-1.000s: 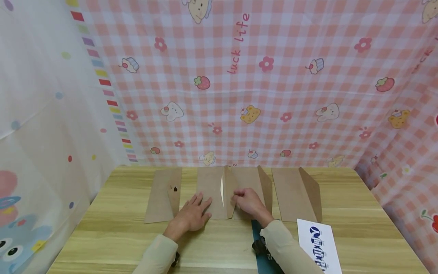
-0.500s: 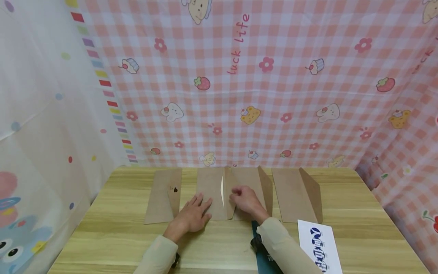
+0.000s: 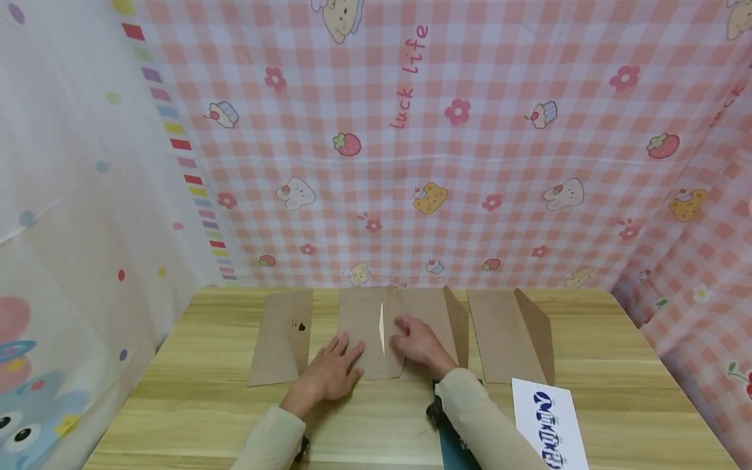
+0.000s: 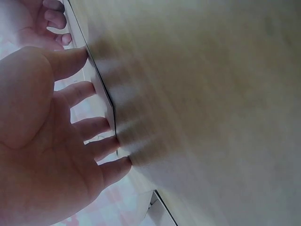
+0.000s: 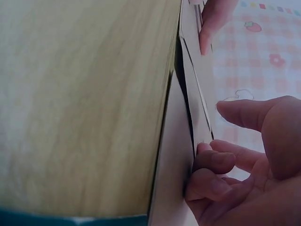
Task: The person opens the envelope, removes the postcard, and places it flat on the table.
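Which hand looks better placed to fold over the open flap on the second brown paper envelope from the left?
Probably the right hand: it is at the brown paper flap itself. The left hand is spread at the opposite side of the rectangular brown envelope, seemingly better suited to steadying.

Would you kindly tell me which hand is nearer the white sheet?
Right. The right hand lies left of and beyond the sheet; the left hand is farther left.

Bright head view, hazy wrist views, soft shadows beside the left fingers (image 4: 115,171)
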Motion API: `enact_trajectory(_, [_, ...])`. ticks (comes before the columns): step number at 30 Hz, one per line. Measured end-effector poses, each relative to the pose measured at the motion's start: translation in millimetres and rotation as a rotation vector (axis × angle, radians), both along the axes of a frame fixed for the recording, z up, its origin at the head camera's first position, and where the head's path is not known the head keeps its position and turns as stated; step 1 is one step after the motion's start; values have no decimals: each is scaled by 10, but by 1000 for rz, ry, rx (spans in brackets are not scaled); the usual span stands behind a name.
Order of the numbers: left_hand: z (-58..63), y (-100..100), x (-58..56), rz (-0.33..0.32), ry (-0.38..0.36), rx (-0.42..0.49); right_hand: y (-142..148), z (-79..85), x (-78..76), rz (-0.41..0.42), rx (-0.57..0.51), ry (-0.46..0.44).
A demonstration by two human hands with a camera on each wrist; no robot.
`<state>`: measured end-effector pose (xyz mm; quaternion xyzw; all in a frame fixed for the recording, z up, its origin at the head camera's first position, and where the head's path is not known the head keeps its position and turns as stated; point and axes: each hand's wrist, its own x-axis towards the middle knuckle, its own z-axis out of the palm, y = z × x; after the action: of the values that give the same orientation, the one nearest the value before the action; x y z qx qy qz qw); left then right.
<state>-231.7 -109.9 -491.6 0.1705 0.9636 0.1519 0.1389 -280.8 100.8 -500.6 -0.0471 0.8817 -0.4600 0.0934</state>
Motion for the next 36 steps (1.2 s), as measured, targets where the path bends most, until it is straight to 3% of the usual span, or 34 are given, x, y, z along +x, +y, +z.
enact_trajectory(11, [-6, 9, 10, -7, 2, 3, 11, -50, -91, 73, 143, 65])
enact_trajectory(18, [-2, -4, 22, -8, 8, 5, -50, -96, -139, 47, 266, 86])
enact_trajectory(36, [11, 6, 29, 8, -11, 58, -114, -75, -117, -6, 376, 84])
